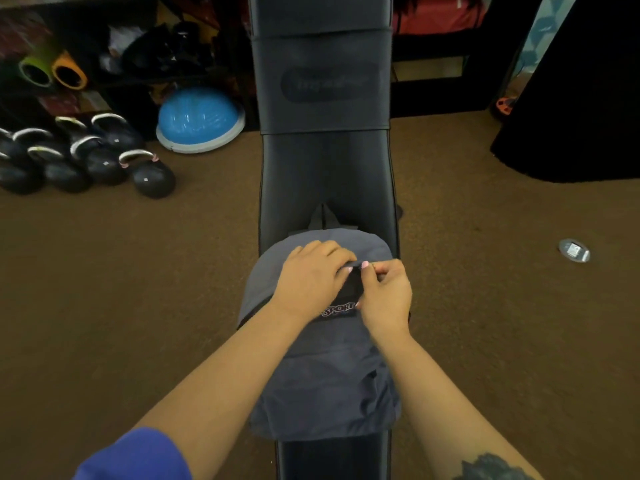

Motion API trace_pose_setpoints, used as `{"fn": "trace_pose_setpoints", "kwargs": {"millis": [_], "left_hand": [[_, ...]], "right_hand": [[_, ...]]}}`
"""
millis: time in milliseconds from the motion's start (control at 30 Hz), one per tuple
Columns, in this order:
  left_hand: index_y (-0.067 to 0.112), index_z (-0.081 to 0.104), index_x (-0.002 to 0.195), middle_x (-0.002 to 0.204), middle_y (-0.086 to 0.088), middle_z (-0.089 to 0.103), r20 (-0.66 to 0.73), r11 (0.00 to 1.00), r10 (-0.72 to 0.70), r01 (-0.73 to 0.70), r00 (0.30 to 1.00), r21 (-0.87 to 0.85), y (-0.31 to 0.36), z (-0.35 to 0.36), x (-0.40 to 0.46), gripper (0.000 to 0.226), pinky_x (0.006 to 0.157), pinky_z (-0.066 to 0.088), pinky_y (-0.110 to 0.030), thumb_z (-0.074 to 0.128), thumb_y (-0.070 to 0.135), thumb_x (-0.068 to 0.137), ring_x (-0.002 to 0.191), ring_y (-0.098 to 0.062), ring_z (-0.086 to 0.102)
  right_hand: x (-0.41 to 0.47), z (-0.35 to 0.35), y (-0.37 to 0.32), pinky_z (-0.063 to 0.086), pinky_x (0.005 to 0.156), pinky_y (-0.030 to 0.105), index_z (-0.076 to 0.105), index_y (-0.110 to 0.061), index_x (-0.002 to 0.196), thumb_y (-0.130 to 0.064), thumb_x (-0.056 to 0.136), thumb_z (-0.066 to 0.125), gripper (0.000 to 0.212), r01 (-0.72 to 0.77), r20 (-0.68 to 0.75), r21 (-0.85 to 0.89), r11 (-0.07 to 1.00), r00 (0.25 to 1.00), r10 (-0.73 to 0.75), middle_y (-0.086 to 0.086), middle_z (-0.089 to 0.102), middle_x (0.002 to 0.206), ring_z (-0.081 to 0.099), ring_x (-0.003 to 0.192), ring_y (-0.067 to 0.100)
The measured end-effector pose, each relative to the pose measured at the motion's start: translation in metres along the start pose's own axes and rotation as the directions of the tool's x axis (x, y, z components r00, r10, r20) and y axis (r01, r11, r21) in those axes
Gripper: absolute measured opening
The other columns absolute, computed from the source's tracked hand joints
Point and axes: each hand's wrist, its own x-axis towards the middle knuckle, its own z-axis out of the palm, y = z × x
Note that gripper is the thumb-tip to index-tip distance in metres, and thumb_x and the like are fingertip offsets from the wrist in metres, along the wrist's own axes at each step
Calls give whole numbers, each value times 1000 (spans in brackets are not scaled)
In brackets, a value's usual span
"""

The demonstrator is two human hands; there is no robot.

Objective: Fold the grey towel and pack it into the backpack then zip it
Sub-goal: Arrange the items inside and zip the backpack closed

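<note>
While the grey backpack (322,368) lies lengthwise on the black padded table (325,174) | left hand (311,275) curled, gripping its top fabric | right hand (384,292) pinching there — zipper pull hidden | towel not visible — kettlebells (104,157) on the carpet.

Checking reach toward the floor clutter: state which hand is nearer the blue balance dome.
Left. The left hand rests on the backpack, on the side toward the blue balance dome; the right hand pinches beside it, farther away.

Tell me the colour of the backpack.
Grey, with a black logo patch; the head view shows the backpack best.
</note>
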Motion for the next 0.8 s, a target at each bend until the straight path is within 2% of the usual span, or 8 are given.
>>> {"fn": "trace_pose_setpoints", "kwargs": {"millis": [133,267,367,467,567,633,700,800], "left_hand": [[22,69,83,79,2,68,16,996,68,-69,998,58,4,7,17,28,58,47,-32,44,33,85,69,-20,65],[17,65,78,73,0,64,15,991,107,-108,994,78,-2,10,19,29,43,43,-29,42,32,86,52,-19,60],[15,63,79,74,-1,63,13,988,122,-123,992,96,-6,9,18,26,42,37,-26,43,31,87,49,-19,57],[13,64,83,78,-4,64,5,990,115,-115,993,87,-11,5,18,16,46,36,-26,54,25,87,52,-22,59],[13,65,85,80,-5,64,26,991,105,-107,994,85,-14,3,18,20,48,38,-28,51,28,89,55,-25,60],[15,64,88,84,-4,64,42,988,95,-99,995,116,-15,2,21,23,51,39,-30,48,31,92,60,-27,62],[17,61,98,96,-2,62,132,991,21,-38,991,126,-14,2,26,22,60,41,-35,46,32,97,75,-27,62],[20,57,105,106,1,59,213,996,2,-21,977,87,-5,0,33,20,70,46,-36,44,32,95,90,-22,60]], "right_hand": [[0,-1,1,49,62,40,45,-23,71,-17,94,56,26,14,9,-5,1000,1000,-14,8,60,71,62,69,33],[2,-3,4,46,59,37,46,-21,71,-15,93,56,25,14,4,-31,999,1000,-14,0,55,65,57,62,25],[4,-6,8,50,61,40,45,-22,71,-16,94,55,25,-11,-24,6,1000,1000,11,6,59,69,61,62,30],[11,-11,19,49,53,28,47,-16,78,-18,94,54,17,-83,-66,51,995,994,87,17,62,69,58,48,18],[18,-18,31,41,39,14,48,-12,81,-18,94,54,15,-168,-89,111,980,980,178,20,58,64,50,32,4],[22,-24,35,41,40,15,49,-12,81,-17,94,55,15,-244,-55,187,951,964,258,15,55,56,48,30,5],[25,-29,35,41,44,19,51,-12,80,-15,93,56,15,-350,29,329,877,932,361,8,51,55,45,31,7],[29,-36,35,37,38,16,51,-13,77,-12,93,56,17,-447,141,478,757,889,436,3,49,58,41,32,6]]}}
